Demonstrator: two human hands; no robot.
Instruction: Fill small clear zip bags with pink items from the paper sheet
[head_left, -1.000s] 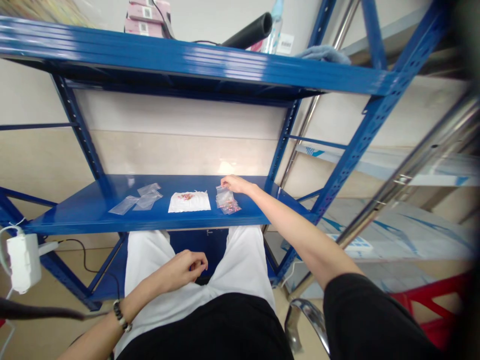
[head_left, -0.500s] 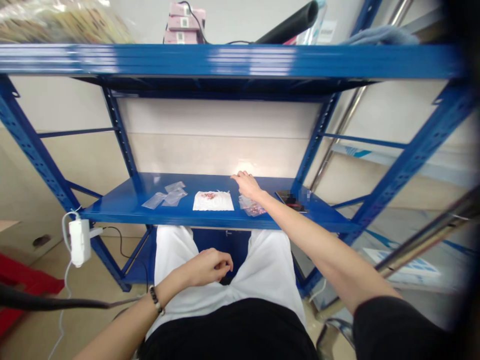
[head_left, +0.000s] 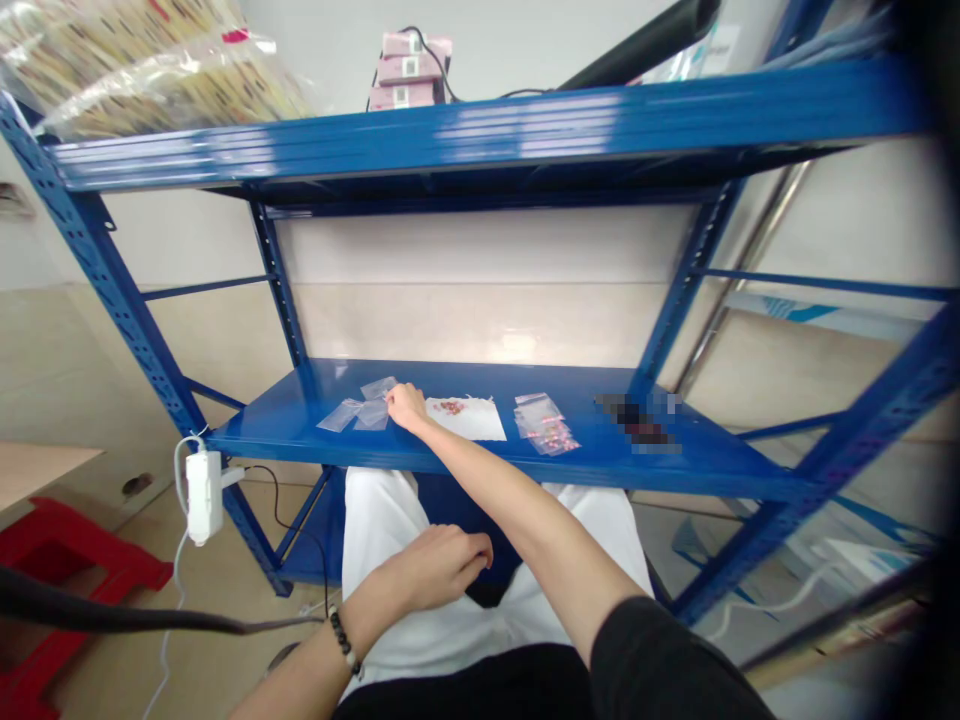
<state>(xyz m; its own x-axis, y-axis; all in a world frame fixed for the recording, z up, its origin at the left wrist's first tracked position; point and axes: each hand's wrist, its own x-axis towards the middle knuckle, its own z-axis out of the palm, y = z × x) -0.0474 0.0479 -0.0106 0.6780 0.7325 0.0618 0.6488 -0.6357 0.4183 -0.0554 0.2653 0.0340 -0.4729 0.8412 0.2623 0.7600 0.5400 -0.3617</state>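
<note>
My right hand (head_left: 406, 407) reaches across to the small clear plastic bags (head_left: 370, 413) lying flat on the blue shelf. Its fingers are drawn together at the right edge of one bag, their tips partly hidden. Just right of that hand lies a white cloth-like sheet (head_left: 480, 420) with a little heap of reddish beads or bits (head_left: 451, 407) on it. Farther right are clear bags with pink and red pieces inside (head_left: 547, 428). Above my lap hangs my left hand (head_left: 448, 565), its fingers loosely curled, with nothing visible in them.
A blue metal shelf (head_left: 465, 467) spans the front, with an upper shelf beam (head_left: 420, 150) above. A blurred dark item (head_left: 637, 420) lies at right. A white power strip (head_left: 204, 495) hangs on the left post. A red stool (head_left: 82, 560) stands at lower left.
My right hand has moved left from the bags of pink pieces, over the white sheet, to the flat clear bags. My left hand stays over my lap. The view has tilted slightly.
</note>
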